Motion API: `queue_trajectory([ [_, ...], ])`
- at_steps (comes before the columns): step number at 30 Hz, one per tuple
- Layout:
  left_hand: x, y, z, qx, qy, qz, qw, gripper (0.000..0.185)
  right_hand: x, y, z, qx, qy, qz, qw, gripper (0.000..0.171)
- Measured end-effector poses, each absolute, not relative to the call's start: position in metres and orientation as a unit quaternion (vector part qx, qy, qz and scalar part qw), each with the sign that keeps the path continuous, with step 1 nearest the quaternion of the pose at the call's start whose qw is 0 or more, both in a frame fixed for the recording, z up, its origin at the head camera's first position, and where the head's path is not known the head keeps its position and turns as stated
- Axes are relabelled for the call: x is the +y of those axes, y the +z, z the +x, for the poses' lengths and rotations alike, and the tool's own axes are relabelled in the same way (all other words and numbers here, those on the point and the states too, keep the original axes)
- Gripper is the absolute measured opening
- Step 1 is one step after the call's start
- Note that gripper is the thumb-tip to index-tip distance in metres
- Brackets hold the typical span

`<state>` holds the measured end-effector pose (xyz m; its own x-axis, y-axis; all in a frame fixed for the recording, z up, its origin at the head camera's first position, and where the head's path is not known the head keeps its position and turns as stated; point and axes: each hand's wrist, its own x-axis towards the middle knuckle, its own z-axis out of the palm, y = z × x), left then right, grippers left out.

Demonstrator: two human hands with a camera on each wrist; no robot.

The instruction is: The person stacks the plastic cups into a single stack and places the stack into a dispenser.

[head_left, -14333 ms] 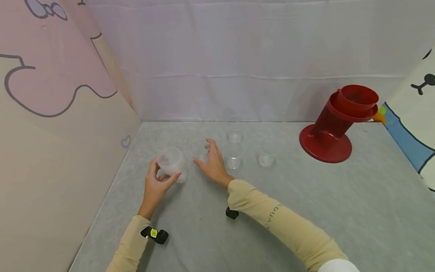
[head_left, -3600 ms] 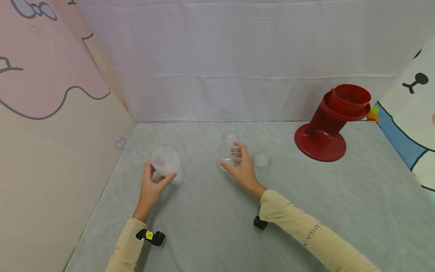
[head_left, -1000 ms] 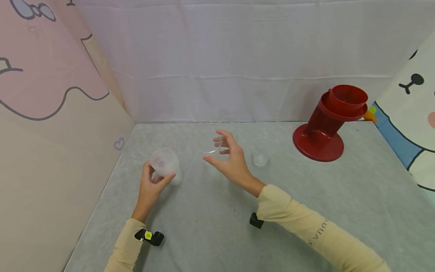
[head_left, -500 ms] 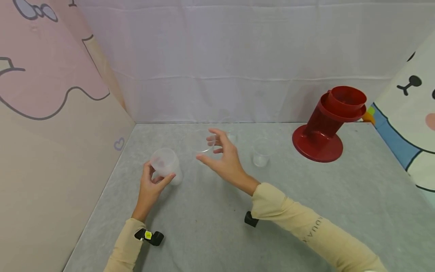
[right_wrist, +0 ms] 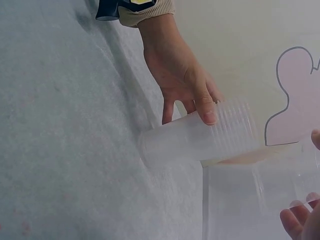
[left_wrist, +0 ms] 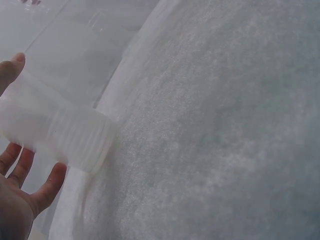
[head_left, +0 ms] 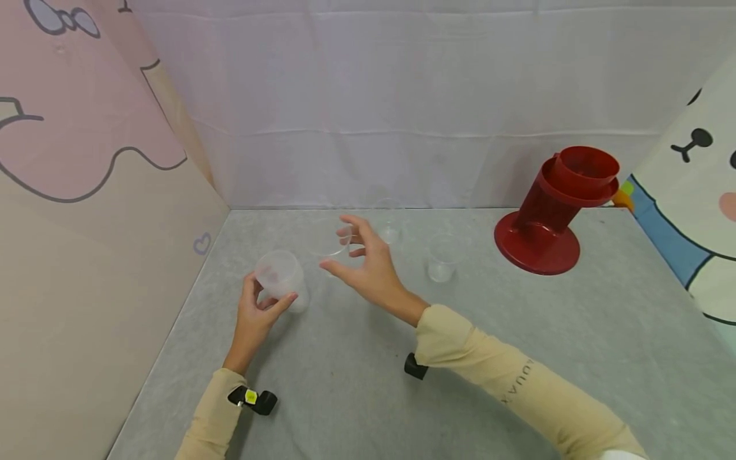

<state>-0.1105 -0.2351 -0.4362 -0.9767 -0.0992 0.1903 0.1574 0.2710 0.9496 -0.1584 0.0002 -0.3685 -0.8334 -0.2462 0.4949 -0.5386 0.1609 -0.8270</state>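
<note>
In the head view my left hand [head_left: 255, 319] grips a stack of nested translucent plastic cups [head_left: 283, 281], which stands on the table, tilted a little. The left wrist view has the stack [left_wrist: 60, 125] between thumb and fingers, its ridged rims showing. My right hand [head_left: 370, 271] holds a single clear plastic cup [head_left: 332, 253] raised to the right of the stack and apart from it. In the right wrist view this cup [right_wrist: 280, 182] is close to the stack's rim end [right_wrist: 235, 125]. Part of my right hand [right_wrist: 305, 220] is cut off there.
Two clear cups stand on the grey table: one [head_left: 390, 231] at the back behind my right hand, another [head_left: 441, 265] right of it. A red stand with a round base [head_left: 537, 246] and cup-like top is at the back right. Printed cloth walls enclose the table.
Earlier, several clear cups stood separately; two are gone from their spots. My right hand took the front cup, lifted it and has moved it left towards the stack. My left hand holds still.
</note>
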Motion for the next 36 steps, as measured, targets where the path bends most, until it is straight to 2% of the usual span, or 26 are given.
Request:
queue_trajectory([
  [10, -0.235, -0.437, -0.111, -0.791, -0.602, -0.018, 0.108, 0.07, -0.006, -0.368, -0.163, -0.759, 0.587, 0.259, 0.108, 0.074],
  [19, -0.235, -0.436, -0.11, -0.791, -0.602, -0.019, 0.111, 0.069, -0.01, -0.331, -0.146, -0.748, 0.599, 0.269, 0.095, 0.069],
  [26, -0.235, -0.437, -0.111, -0.792, -0.6, -0.017, 0.109, 0.069, -0.016, -0.325, -0.147, -0.741, 0.602, 0.284, 0.086, 0.069],
  [36, -0.235, -0.438, -0.112, -0.79, -0.603, -0.021, 0.109, 0.07, -0.029, -0.353, -0.172, -0.738, 0.592, 0.311, 0.087, 0.074],
])
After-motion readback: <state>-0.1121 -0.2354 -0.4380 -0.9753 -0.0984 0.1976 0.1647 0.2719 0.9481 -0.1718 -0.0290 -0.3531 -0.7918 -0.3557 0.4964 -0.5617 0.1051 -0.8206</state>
